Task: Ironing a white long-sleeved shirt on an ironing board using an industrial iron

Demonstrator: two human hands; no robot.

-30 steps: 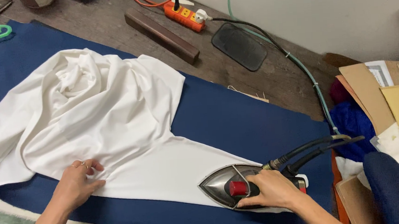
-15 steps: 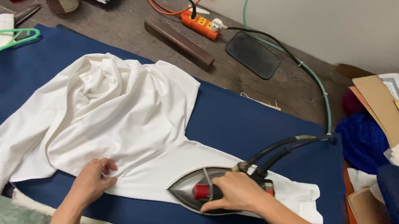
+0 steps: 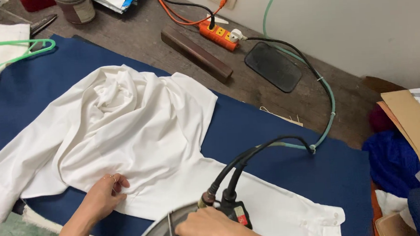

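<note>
A white shirt (image 3: 123,123) lies crumpled on a dark blue ironing cloth (image 3: 280,152), with one sleeve (image 3: 283,210) stretched flat toward the right. My left hand (image 3: 103,195) pinches the shirt fabric near the sleeve's base at the front edge. My right hand (image 3: 212,229) grips the handle of a steam iron (image 3: 178,231), which rests on the sleeve at the bottom of the view. Black hoses (image 3: 251,159) rise from the iron's back.
A green hanger (image 3: 11,52) lies at the left on another white garment. An orange power strip (image 3: 219,35), a wooden block (image 3: 196,53) and a black pad (image 3: 272,65) sit on the table behind. Cardboard (image 3: 409,120) and blue cloth (image 3: 392,162) are at the right.
The iron has slid left along the sleeve toward my left hand. The view has shifted, bringing more of the table's back into sight.
</note>
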